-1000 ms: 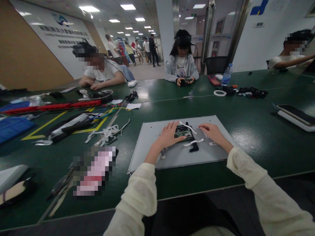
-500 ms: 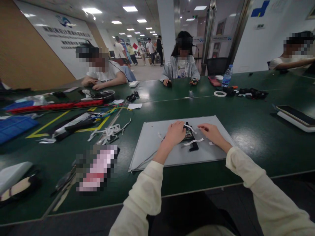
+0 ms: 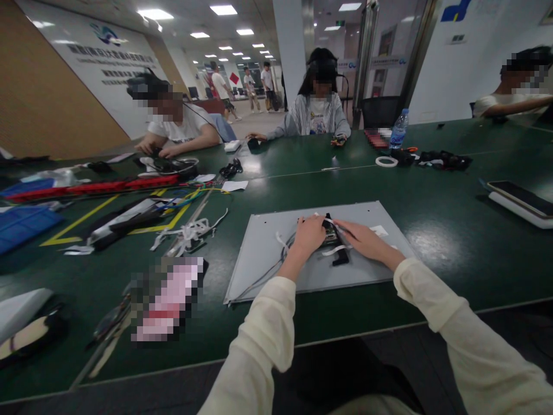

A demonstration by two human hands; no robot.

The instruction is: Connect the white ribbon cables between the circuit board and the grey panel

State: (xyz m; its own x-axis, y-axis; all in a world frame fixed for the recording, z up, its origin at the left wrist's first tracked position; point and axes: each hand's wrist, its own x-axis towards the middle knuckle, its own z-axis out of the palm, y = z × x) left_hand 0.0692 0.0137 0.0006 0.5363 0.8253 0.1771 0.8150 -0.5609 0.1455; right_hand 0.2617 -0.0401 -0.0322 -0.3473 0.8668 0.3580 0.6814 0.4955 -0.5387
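A grey metal panel [image 3: 268,251] lies flat on the green table in front of me. Near its middle sits a small circuit board [image 3: 330,234] with white ribbon cables [image 3: 332,251] and a black connector strip [image 3: 340,257]. My left hand [image 3: 309,235] is curled over the left side of the board, fingers bent and pressing on it. My right hand [image 3: 363,241] reaches in from the right, its fingers stretched toward the board's right edge and touching it. Thin wires [image 3: 276,268] trail from under my left hand across the panel.
Loose white strips [image 3: 188,235], black and red bars [image 3: 95,187] and coloured wires lie to the left. A tape roll [image 3: 386,162], a water bottle [image 3: 397,132] and a tablet-like device [image 3: 518,199] are at the right. Three people sit across the table.
My right hand slid left across the panel up to the board. My left hand moved right onto the board's left side and curled over it. Wires now show trailing on the panel.
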